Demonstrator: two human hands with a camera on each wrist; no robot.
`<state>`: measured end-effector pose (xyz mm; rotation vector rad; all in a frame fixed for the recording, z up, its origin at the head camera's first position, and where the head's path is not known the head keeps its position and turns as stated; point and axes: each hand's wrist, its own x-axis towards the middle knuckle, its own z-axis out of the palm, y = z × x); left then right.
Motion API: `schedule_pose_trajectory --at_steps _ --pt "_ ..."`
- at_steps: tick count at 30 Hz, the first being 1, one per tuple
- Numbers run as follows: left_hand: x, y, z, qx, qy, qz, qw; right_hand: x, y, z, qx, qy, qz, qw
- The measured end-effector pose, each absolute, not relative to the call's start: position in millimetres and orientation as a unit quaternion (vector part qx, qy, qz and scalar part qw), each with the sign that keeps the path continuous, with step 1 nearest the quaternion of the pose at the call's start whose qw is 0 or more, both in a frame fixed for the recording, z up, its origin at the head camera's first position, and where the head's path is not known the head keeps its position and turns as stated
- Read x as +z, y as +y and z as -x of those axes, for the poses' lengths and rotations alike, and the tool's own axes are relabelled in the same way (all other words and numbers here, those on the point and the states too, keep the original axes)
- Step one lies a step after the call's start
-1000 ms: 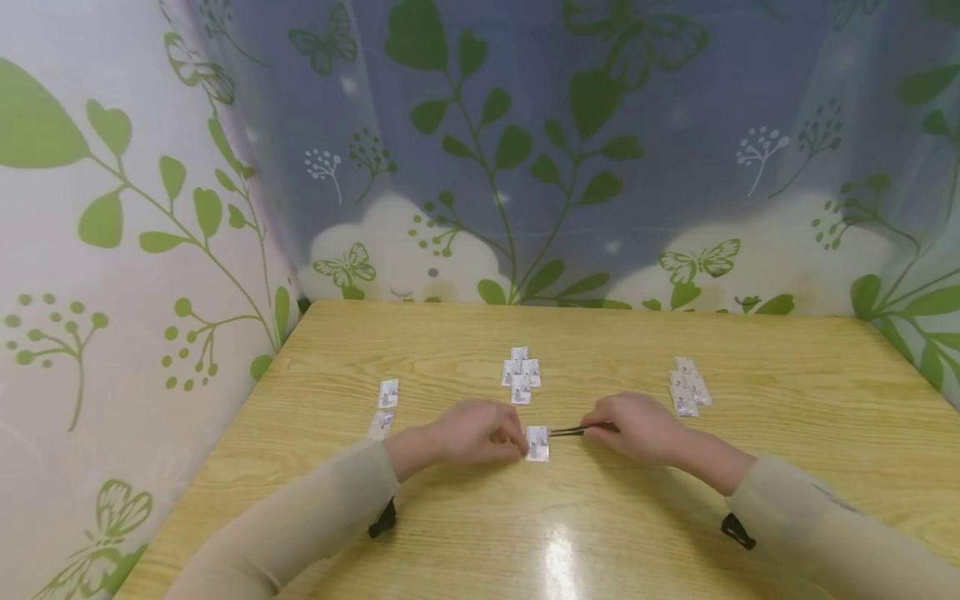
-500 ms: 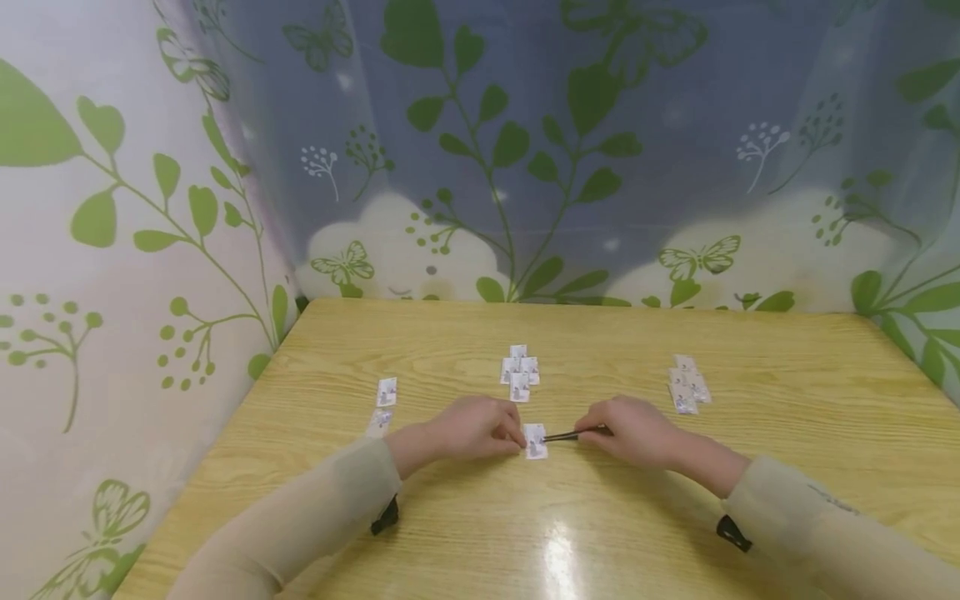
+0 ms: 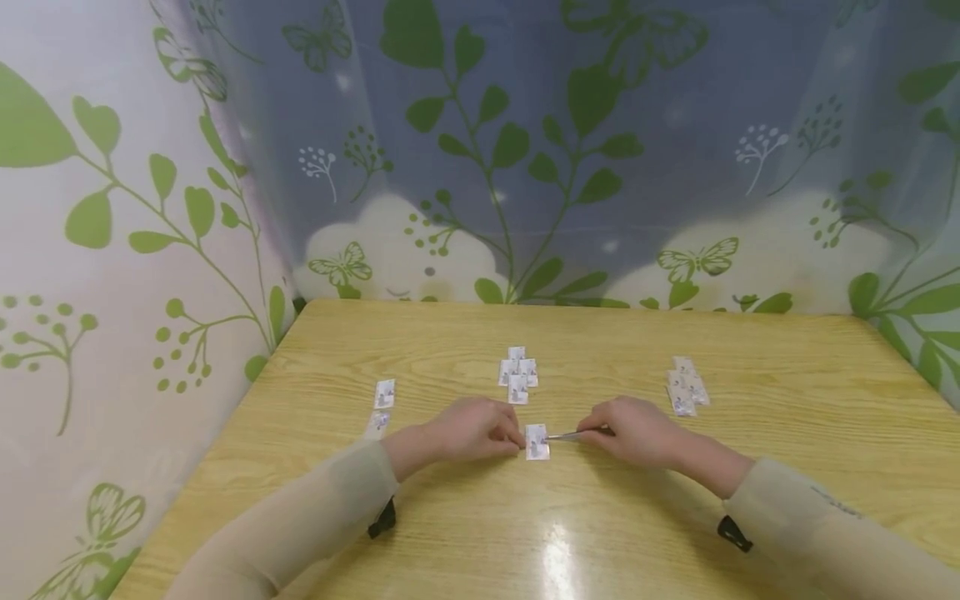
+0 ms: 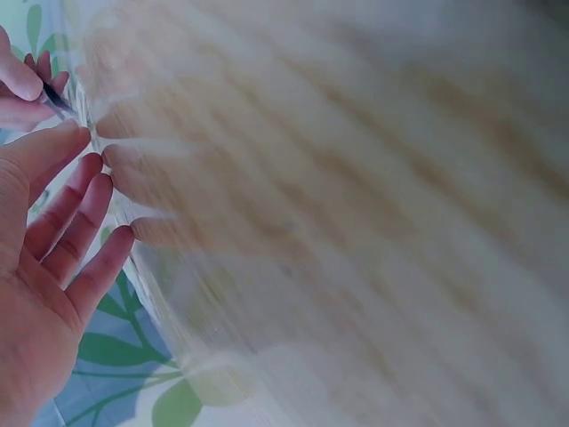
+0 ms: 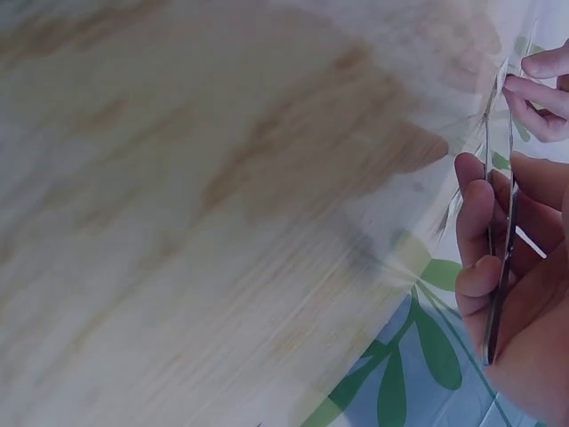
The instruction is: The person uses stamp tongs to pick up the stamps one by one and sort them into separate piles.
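A small white card with a printed picture (image 3: 537, 448) lies on the wooden table between the two hands in the head view. My left hand (image 3: 476, 429) rests at its left edge; in the left wrist view the left hand's fingers (image 4: 89, 222) are loosely extended with their tips on the table. My right hand (image 3: 633, 432) holds dark metal tweezers (image 3: 566, 436), whose tips reach the card's right edge. In the right wrist view, fingers curl round the tweezers (image 5: 509, 236). Whether the tips grip the card is too small to tell.
Farther back lies a cluster of overlapping cards (image 3: 517, 387). Another cluster of pale, shiny pieces (image 3: 683, 404) is at the right. Two more cards, one of them a single card (image 3: 385, 393), lie at the left. A patterned cloth (image 3: 480, 167) stands behind the table (image 3: 600, 525).
The tweezers have moved slightly left, from beside the card to over its right edge, and their arms look closer together. The left hand has stayed nearly still.
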<state>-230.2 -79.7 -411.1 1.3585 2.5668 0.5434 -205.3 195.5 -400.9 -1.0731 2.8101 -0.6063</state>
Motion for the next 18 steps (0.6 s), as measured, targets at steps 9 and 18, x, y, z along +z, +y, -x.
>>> schedule_pose_trajectory --at_steps 9,18 --pt "-411.1 -77.9 229.2 0.165 0.873 -0.45 0.095 -405.6 192.9 208.6 -0.181 0.911 0.371 0.02" --pt "-411.2 -77.8 230.4 0.166 0.871 -0.453 0.092 -406.6 193.0 208.6 -0.176 0.906 0.385 -0.006"
